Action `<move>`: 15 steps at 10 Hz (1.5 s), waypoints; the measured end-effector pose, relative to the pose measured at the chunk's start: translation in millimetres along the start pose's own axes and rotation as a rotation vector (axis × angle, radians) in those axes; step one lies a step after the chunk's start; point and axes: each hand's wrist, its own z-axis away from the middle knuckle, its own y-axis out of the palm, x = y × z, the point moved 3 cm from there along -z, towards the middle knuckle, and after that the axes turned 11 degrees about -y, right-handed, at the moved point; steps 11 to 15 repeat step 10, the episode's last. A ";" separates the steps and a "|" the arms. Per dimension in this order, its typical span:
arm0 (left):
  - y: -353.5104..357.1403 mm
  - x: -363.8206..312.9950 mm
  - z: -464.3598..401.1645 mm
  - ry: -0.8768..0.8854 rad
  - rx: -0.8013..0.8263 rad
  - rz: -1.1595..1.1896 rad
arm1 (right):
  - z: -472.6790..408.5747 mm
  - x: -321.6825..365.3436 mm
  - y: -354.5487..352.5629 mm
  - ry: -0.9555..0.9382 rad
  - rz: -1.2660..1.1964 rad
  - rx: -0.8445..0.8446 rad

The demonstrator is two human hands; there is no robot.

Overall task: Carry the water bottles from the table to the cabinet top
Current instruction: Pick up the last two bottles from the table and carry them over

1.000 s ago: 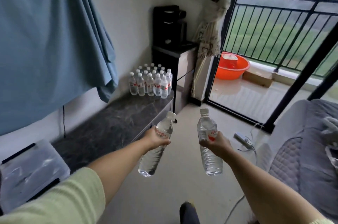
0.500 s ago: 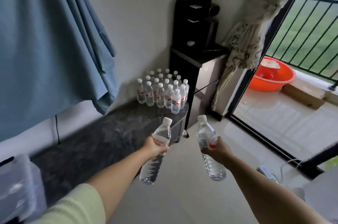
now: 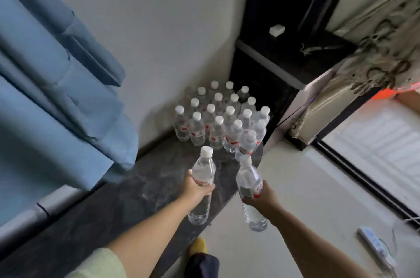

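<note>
The left hand point(image 3: 198, 187) has its fingers wrapped around the labelled middle of a clear plastic water bottle with a white cap point(image 3: 203, 184), held tilted, cap up and away from the person, over the dark marbled stone cabinet top point(image 3: 141, 189). The right hand point(image 3: 261, 196) grips a second clear plastic white-capped bottle point(image 3: 248, 183) likewise around its label, just off the rounded front edge of the top, above the pale floor point(image 3: 306, 187). The two held bottles are near each other but apart. At the far end of the cabinet top, in the corner by the white wall point(image 3: 170, 28), stands a close cluster of upright white-capped water bottles point(image 3: 222, 123); the right-hand bottle's cap sits just before its nearest member. A blue hanging cloth point(image 3: 56, 96) covers the left side. A black appliance on a dark stand point(image 3: 284, 34) lies beyond the cluster. A white power strip point(image 3: 375, 246) rests on the floor at right.
</note>
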 end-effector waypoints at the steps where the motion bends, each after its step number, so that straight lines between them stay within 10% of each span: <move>1: -6.7 -22.6 -53.7 -0.020 -0.022 -0.028 | -56.5 7.1 30.1 0.024 -0.101 -0.071; 6: 32.5 -44.1 -219.2 0.083 -0.046 0.072 | -206.3 -10.5 128.9 0.198 -0.285 -0.472; 15: 35.1 -36.5 -219.5 0.107 -0.027 0.046 | -204.2 -9.5 118.3 0.141 -0.240 -0.347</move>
